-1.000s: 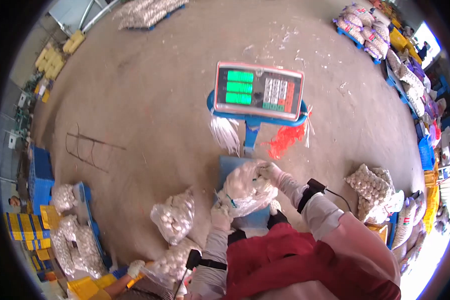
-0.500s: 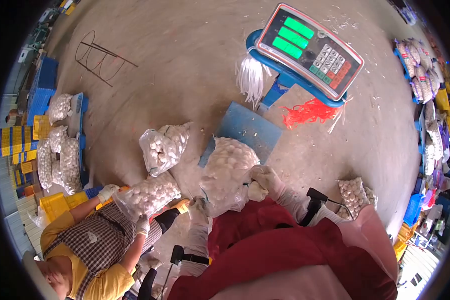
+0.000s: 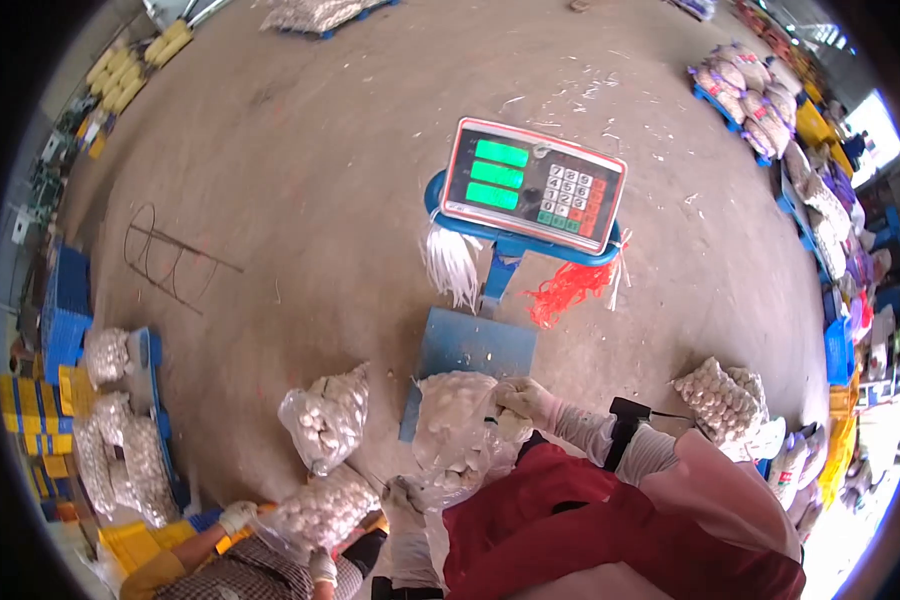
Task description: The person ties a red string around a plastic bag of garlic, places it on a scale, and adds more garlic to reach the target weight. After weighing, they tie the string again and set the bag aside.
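A clear plastic bag of garlic bulbs [image 3: 452, 405] rests on the blue platform [image 3: 480, 345] of a scale, its loose mouth toward me. My gloved right hand [image 3: 525, 402] is closed on the right side of the bag. At the left of its mouth, my gloved left hand [image 3: 404, 493] is closed on the plastic edge; its fingertips are partly hidden. Beyond the platform stands the scale's display head [image 3: 533, 185], with green readouts and a keypad. White ties [image 3: 453, 265] and red ties [image 3: 570, 290] hang from it.
Left of me, a co-worker's gloved hands [image 3: 322, 567] hold another garlic bag [image 3: 322, 515]. One more garlic bag [image 3: 325, 420] stands on the floor. Filled bags [image 3: 722, 400] sit at right, and stacked bags [image 3: 120, 455] at left. A wire frame [image 3: 175, 260] lies on the floor.
My view has tilted up, so the scale and bags appear lower. Both my hands remain on the garlic bag. The co-worker still holds the other bag.
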### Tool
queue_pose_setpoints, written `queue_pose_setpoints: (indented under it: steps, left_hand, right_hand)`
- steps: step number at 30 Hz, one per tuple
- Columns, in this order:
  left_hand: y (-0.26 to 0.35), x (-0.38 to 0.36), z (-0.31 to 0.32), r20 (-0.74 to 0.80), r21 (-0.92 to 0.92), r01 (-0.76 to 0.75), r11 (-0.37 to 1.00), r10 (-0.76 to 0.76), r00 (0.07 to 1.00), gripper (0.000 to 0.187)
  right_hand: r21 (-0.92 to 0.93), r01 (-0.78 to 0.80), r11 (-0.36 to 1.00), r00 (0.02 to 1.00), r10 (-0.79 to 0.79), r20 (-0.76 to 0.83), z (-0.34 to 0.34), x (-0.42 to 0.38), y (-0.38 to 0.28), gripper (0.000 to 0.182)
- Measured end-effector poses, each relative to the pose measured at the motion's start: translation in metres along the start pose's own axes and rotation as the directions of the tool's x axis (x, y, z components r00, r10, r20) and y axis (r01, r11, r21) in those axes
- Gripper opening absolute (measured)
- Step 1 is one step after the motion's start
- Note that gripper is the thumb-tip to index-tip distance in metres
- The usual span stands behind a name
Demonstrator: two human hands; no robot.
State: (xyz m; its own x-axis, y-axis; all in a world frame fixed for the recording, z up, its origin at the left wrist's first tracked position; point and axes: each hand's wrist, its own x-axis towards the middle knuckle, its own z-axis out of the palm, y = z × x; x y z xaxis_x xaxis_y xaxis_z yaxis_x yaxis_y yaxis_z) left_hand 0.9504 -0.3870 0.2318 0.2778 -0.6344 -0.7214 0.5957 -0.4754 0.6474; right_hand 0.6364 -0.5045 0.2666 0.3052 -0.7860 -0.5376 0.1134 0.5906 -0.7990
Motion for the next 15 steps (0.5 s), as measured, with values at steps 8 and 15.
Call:
queue_pose_setpoints:
  steps: [8, 15]
  left_hand:
    - [0.035, -0.043, 0.047, 0.069, 0.066, -0.009, 0.998, 0.004, 0.998, 0.019]
    - [-0.018, 0.001, -0.046, 0.141, 0.463, -0.011, 0.886, -0.061, 0.988, 0.01]
  right_hand:
    - [0.139, 0.038, 0.99, 0.999, -0.033, -0.04, 0.003, -0.016, -0.021, 0.013]
    - [-0.29, -0.015, 0.957, 0.99, 0.055, 0.132, -0.001, -0.008, 0.027, 0.016]
